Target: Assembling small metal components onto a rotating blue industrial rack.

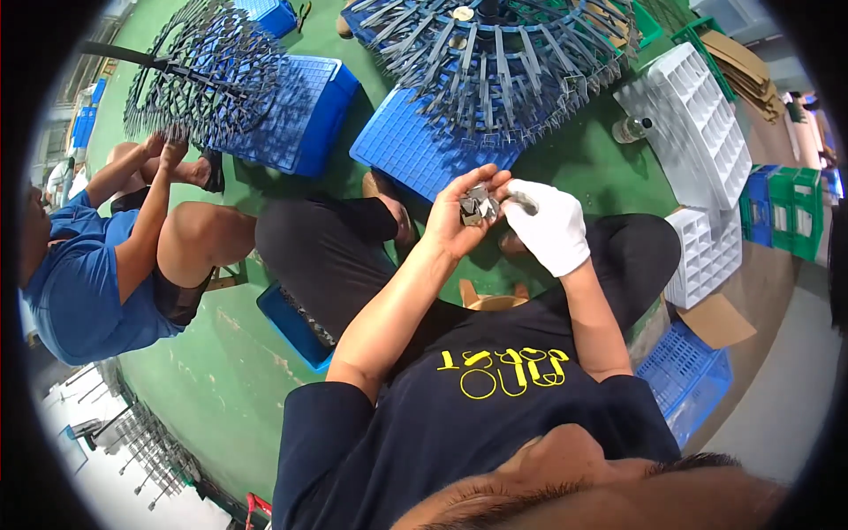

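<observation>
My left hand (450, 231) is bare, palm up and cupped around a small heap of shiny silver metal pieces (478, 206). Its fingertips are close to those of my right hand (552, 231), which wears a white glove. The gloved thumb and fingers are pinched together beside the heap; what lies between them is too small to make out. Beyond both hands stands a round, tiered blue rack (499, 66) with many thin grey metal strips hanging around it. Under its near side is a blue plastic crate (397, 146) with a gridded surface.
To the left, a person in a blue shirt (97, 283) works at another round rack (208, 84) above a blue crate (309, 115). White compartment trays (693, 115), a clear bottle (631, 130) and green crates (795, 208) stand right. A blue bin (296, 327) sits by my left leg.
</observation>
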Demonstrator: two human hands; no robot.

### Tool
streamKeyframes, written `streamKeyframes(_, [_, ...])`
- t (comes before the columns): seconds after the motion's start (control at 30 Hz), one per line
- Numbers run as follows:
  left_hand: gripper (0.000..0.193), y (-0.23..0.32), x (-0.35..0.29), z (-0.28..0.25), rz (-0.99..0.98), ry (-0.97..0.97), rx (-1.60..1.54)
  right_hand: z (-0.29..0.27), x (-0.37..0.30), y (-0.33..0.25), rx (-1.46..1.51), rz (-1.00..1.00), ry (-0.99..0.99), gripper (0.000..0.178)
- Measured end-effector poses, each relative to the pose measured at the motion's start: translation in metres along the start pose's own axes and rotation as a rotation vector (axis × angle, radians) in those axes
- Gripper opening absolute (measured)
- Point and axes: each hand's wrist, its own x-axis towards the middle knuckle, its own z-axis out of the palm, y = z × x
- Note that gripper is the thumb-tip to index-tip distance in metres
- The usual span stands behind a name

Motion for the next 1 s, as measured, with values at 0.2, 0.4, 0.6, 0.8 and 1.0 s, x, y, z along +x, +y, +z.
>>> streamKeyframes(0.2, [0.022, -0.001, -0.001, 0.001, 0.019, 0.056, -0.031, 0.006, -0.002, -0.001, -0.357, -0.188, 0.033, 0.020])
streamKeyframes(0.4, [0.022, 0.005, -0.004, -0.002, -0.004, 0.019, -0.113, 0.007, -0.001, -0.007, -0.338, -0.212, -0.028, 0.019])
streamKeyframes(0.6, [0.021, 0.002, 0.000, -0.004, -0.017, 0.103, -0.107, 0.002, -0.002, -0.016, -0.387, -0.245, -0.145, 0.016])
streamKeyframes(0.8, [0.023, -0.001, -0.003, -0.014, -0.097, 0.159, 0.058, 0.006, -0.003, -0.004, -0.036, -0.073, -0.095, 0.013])
streamKeyframes(1.0, [0.025, 0.005, -0.009, -0.006, -0.130, 0.170, 0.240, 0.015, 0.001, 0.008, 0.602, 0.224, -0.078, 0.017])
